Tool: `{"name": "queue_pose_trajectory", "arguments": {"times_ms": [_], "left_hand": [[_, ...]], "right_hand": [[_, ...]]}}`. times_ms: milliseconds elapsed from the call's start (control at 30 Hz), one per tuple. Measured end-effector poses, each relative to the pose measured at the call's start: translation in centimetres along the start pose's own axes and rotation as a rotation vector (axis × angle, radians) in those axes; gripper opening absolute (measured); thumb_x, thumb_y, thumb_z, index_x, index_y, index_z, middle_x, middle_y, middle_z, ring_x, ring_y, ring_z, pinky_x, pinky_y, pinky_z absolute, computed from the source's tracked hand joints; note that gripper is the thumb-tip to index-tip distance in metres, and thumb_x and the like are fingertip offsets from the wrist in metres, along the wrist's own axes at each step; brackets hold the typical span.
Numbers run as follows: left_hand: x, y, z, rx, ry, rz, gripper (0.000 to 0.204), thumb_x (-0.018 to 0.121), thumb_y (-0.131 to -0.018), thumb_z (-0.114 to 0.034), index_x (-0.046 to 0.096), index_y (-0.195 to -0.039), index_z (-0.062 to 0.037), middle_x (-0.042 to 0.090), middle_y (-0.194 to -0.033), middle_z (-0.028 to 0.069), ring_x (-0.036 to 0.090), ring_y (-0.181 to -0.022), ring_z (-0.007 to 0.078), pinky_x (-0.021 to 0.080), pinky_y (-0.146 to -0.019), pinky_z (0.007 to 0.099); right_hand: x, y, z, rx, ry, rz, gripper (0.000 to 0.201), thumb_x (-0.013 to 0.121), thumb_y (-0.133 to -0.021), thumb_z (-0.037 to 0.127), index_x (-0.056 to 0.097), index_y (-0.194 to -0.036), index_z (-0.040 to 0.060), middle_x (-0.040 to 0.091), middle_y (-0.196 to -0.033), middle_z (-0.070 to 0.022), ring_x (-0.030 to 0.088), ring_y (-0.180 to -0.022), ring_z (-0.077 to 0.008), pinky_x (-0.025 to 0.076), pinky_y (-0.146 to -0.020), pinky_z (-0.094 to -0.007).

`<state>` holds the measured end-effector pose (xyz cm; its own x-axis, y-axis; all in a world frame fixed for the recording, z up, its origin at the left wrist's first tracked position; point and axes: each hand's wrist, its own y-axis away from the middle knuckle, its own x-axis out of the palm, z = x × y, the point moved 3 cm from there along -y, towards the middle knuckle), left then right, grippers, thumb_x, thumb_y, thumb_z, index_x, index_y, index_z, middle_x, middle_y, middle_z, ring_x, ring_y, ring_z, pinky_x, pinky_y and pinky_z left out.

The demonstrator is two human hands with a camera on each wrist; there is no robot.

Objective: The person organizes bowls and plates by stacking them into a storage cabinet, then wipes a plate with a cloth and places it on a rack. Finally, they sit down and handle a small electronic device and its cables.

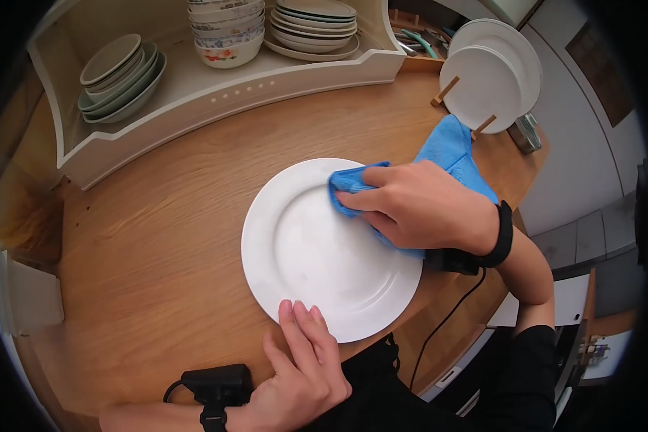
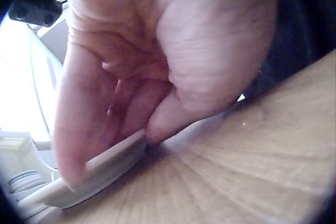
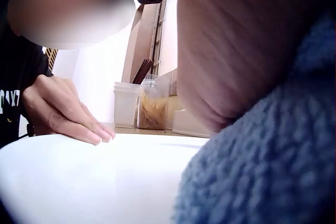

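Note:
A white round plate with a broad rim lies on the wooden table in the head view. My right hand grips a bunched blue cloth and presses it against the plate's far right rim. In the right wrist view the cloth has a ribbed, fluffy texture and covers much of the plate. The cloth's loose part spreads behind the hand. My left hand rests its straight fingers on the near rim. In the left wrist view its thumb sits close by the plate's edge.
A cream shelf at the back holds stacked bowls and plates. More white plates stand in a wooden rack at the back right. A black cable hangs from the right wrist camera, past the table's edge.

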<state>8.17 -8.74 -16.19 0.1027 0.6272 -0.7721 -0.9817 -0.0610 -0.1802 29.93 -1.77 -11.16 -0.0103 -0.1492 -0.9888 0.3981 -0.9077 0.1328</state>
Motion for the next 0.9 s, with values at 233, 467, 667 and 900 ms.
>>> {"name": "queue_pose_trajectory", "arguments": {"times_ms": [233, 467, 667, 900], "left_hand": [[-1.6, -0.9, 1.0, -0.008, 0.109, 0.09, 0.026, 0.058, -0.089, 0.0, 0.07, -0.1, 0.0194, 0.069, -0.093, 0.0353, 0.073, -0.088, 0.0461, 0.059, -0.058, 0.0368], [-1.5, -0.9, 0.9, -0.007, 0.121, 0.057, 0.026, 0.058, -0.086, 0.001, 0.069, -0.101, 0.0199, 0.068, -0.093, 0.037, 0.072, -0.09, 0.0484, 0.057, -0.057, 0.0347], [-1.6, -0.8, 1.3, 0.002, 0.174, 0.053, 0.028, 0.059, -0.081, 0.001, 0.069, -0.099, 0.0193, 0.067, -0.094, 0.0368, 0.071, -0.09, 0.0481, 0.061, -0.069, 0.0381], [-2.0, -1.0, 2.0, 0.032, 0.242, 0.075, 0.031, 0.058, -0.079, -0.002, 0.068, -0.1, 0.0192, 0.067, -0.095, 0.0354, 0.07, -0.091, 0.0458, 0.062, -0.078, 0.0406]], "right_hand": [[-0.2, 4.8, 1.1, -0.042, 0.001, 0.098, 0.017, 0.065, -0.081, 0.008, 0.063, -0.095, -0.0023, 0.063, -0.084, -0.0141, 0.067, -0.075, -0.0338, 0.055, -0.063, -0.0431], [0.8, 6.4, 4.6, -0.246, -0.303, 0.215, 0.028, 0.066, -0.078, 0.004, 0.055, -0.101, -0.0064, 0.058, -0.092, -0.0154, 0.065, -0.08, -0.034, 0.055, -0.062, -0.0428], [2.4, 4.7, 6.8, -0.383, -0.413, 0.061, 0.026, 0.064, -0.079, 0.003, 0.055, -0.101, -0.008, 0.056, -0.092, -0.0152, 0.064, -0.081, -0.033, 0.054, -0.061, -0.0425], [2.8, 1.1, 4.6, -0.346, -0.236, -0.103, 0.042, 0.06, -0.087, 0.009, 0.056, -0.127, -0.003, 0.056, -0.1, -0.0172, 0.066, -0.081, -0.0336, 0.056, -0.066, -0.0418]]}}
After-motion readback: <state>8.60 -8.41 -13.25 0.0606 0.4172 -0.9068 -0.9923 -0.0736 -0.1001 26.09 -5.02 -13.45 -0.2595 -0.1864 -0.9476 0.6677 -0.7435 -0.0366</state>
